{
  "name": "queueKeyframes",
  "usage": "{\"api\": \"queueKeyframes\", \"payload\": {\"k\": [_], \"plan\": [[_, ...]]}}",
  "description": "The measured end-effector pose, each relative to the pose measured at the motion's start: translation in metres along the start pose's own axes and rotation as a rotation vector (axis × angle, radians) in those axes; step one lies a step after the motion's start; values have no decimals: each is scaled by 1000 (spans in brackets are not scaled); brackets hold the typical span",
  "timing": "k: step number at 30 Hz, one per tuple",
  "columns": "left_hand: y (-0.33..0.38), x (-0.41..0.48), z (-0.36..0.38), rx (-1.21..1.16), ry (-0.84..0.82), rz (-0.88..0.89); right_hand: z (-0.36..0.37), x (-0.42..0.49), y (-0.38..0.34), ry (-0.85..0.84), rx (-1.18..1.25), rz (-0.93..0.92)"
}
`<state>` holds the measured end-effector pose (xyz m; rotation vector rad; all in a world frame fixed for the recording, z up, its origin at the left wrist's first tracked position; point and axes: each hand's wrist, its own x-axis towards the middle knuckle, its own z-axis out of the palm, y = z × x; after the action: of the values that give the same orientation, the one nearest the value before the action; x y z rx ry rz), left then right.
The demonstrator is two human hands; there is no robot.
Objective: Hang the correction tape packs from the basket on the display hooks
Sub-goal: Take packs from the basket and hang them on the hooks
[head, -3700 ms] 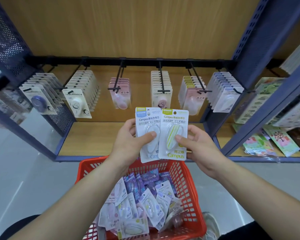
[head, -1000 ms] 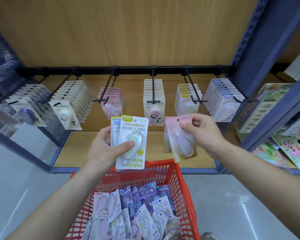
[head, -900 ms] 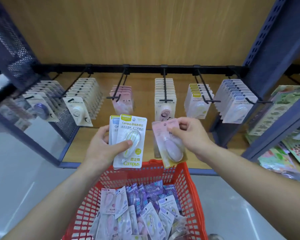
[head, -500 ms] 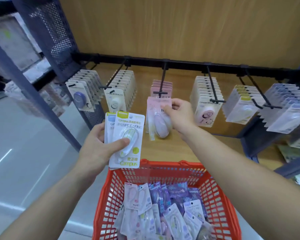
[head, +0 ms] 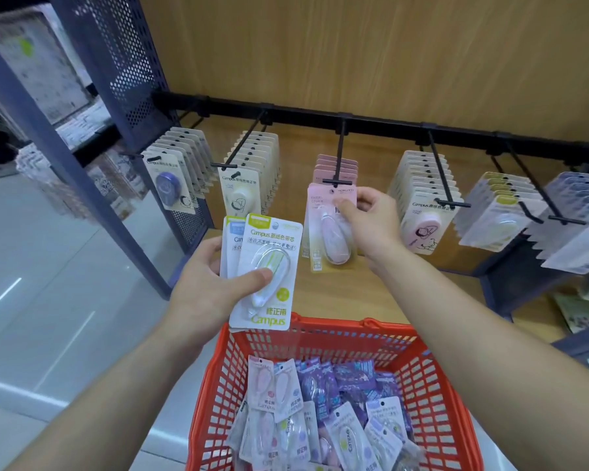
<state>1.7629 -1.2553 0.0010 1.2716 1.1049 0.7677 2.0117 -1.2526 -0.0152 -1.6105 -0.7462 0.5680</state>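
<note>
A perforated blue side panel (head: 130, 62) meets the wooden back wall (head: 354, 45); blurred packets (head: 580, 311), perhaps stickers, lie far right

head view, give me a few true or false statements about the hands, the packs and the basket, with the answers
1. The right hand pinches a pink pack just below the tip of a hook that carries pink packs. True.
2. The left hand holds a single pack. False: it holds two, a green-labelled pack in front and a blue-labelled pack behind.
3. The red basket is empty. False: many loose packs lie in it.
4. The left hand's thumb lies on the green-labelled pack's clear blister. True.
</note>
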Motion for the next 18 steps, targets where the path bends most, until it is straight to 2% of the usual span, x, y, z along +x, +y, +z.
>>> {"api": "queueKeyframes", "payload": {"k": [11,18], "plan": [[5,-1,0,0,-6,-21,3,1,7,40,73,-9],[5,0,3,-23,-7,-13,8,17,9,73,11,9]]}}
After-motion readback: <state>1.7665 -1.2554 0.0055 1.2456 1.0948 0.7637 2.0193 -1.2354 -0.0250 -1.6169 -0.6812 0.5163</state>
